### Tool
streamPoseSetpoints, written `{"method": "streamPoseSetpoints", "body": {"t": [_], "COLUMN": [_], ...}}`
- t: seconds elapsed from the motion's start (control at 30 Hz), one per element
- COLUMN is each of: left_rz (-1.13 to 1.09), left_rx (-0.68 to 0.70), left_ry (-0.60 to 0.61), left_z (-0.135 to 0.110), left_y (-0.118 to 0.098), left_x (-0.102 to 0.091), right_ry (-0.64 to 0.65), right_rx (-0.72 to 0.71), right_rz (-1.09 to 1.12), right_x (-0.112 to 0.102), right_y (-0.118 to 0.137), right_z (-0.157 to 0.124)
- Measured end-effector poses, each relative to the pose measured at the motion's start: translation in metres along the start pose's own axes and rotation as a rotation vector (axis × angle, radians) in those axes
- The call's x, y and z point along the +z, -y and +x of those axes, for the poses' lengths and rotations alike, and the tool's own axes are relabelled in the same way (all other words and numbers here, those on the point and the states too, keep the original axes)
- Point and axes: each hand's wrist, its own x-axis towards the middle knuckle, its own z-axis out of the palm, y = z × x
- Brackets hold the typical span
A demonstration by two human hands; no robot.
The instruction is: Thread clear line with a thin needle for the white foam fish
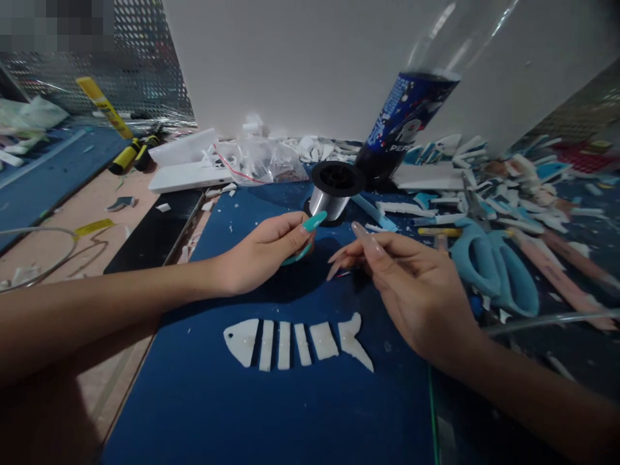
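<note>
My left hand (274,242) is closed, its thumb pressed toward the curled fingers, just in front of a spool of clear line (328,205) with black flanges. Whatever lies between those fingers is hidden. To the right, my right hand (411,284) has its thumb laid across the bent fingers in a pinch; anything thin in it is too fine to see. Below both hands, white pieces form a fish in a row: a head (243,343) with an eye hole, narrow strips (284,345), a wider block (324,341) and a forked tail (352,339). Small glossy dots show on them.
A blue mat (232,413) covers the work surface. Behind stand a tilted Pepsi bottle (407,123) and a plastic bag (264,158). Blue-handled scissors (489,258) and foam scraps (533,174) crowd the right. A dark phone-like slab (157,229) and a yellow glue tube (104,106) are left.
</note>
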Motion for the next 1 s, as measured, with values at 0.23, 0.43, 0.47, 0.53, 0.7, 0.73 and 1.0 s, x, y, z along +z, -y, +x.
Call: {"method": "streamPoseSetpoints", "body": {"t": [0.23,0.43,0.47,0.53,0.7,0.73,1.0], "left_rz": [0.146,0.309,0.339,0.407,0.545,0.569,1.042], "left_rx": [0.054,0.001,0.001,0.000,0.005,0.003,0.421], "left_ry": [-0.186,-0.214,-0.214,-0.212,-0.182,-0.179,-0.261], "left_z": [0.001,0.001,0.001,0.000,-0.001,-0.002,-0.010], "left_y": [0.002,0.000,0.000,-0.001,-0.001,-0.001,-0.004], "left_x": [0.000,0.001,0.001,0.002,0.002,0.002,0.005], "right_ry": [-0.076,-0.158,-0.167,-0.163,-0.110,-0.098,0.031], "right_rx": [0.205,0.314,0.316,0.306,0.273,0.268,0.216], "right_rz": [0.350,0.397,0.397,0.380,0.348,0.342,0.239], "right_x": [-0.005,-0.007,-0.007,-0.007,-0.005,-0.005,-0.002], "right_y": [-0.010,-0.008,-0.008,-0.008,-0.007,-0.006,-0.005], "right_z": [0.013,0.014,0.014,0.014,0.014,0.013,0.007]}}
